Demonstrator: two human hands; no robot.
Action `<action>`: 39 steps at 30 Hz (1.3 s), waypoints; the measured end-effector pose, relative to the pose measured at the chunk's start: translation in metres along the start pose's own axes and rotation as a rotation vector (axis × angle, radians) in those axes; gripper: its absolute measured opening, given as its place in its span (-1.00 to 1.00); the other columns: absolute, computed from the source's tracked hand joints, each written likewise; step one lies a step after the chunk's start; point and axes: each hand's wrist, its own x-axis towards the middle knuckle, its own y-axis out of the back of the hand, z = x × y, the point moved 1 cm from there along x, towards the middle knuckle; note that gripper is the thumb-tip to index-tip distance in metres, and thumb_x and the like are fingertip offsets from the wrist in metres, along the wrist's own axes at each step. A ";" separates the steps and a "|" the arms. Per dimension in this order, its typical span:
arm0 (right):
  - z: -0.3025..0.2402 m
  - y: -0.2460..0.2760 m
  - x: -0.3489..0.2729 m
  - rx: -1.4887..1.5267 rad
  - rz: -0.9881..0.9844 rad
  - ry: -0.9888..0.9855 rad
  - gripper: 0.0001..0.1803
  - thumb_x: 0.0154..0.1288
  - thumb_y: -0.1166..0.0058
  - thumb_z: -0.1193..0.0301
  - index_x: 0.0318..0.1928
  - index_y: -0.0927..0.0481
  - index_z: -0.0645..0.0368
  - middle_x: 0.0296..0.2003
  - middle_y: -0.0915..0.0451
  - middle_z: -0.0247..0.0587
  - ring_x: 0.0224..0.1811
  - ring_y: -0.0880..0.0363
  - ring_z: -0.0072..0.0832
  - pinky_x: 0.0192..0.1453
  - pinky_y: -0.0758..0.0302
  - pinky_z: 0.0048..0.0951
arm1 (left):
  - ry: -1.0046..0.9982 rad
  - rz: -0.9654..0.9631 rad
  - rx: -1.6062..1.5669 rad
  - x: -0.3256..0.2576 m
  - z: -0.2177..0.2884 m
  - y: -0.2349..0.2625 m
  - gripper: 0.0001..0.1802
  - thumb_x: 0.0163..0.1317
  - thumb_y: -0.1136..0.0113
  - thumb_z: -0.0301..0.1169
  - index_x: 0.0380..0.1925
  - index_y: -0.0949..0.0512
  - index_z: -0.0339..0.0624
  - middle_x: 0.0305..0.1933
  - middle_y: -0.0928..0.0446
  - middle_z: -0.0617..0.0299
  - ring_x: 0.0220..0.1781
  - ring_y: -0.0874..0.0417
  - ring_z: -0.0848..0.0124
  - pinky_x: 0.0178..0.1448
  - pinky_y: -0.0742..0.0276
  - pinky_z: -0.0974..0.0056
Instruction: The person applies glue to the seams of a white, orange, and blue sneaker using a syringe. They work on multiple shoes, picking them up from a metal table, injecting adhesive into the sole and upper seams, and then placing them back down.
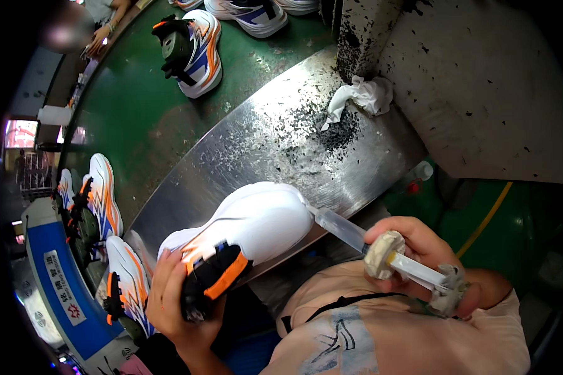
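A running shoe (250,219) lies tilted in my left hand (175,306), its white sole turned up and its black and orange upper facing down toward me. The fingers of that hand are wrapped round the upper. My right hand (419,250) grips a large clear syringe (341,229) with off-white wrapping round its collar and plunger end. The nozzle of the syringe meets, or nearly meets, the rounded right end of the sole; actual contact is hard to tell. What is inside the barrel cannot be made out clearly.
A scratched metal plate (231,147) with black flecks borders a green surface (131,119). Crumpled white tissue (363,97) lies by a stained post (356,44). More shoes (200,53) stand at the top and left (103,194), beside a blue panel (75,287). Another person's hand (97,40) shows at upper left.
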 end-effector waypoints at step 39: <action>0.017 0.077 0.099 -1.563 -0.025 0.852 0.17 -0.29 -0.52 -0.12 0.22 -0.28 0.40 -0.12 -0.55 0.10 -0.23 -0.62 -0.12 -0.24 -0.57 -0.28 | 0.466 0.204 -0.456 0.215 -0.228 -0.086 -0.28 0.05 -0.46 -0.19 0.20 -0.45 -0.21 0.11 -0.57 -0.06 0.18 -0.57 0.18 0.22 -0.47 0.18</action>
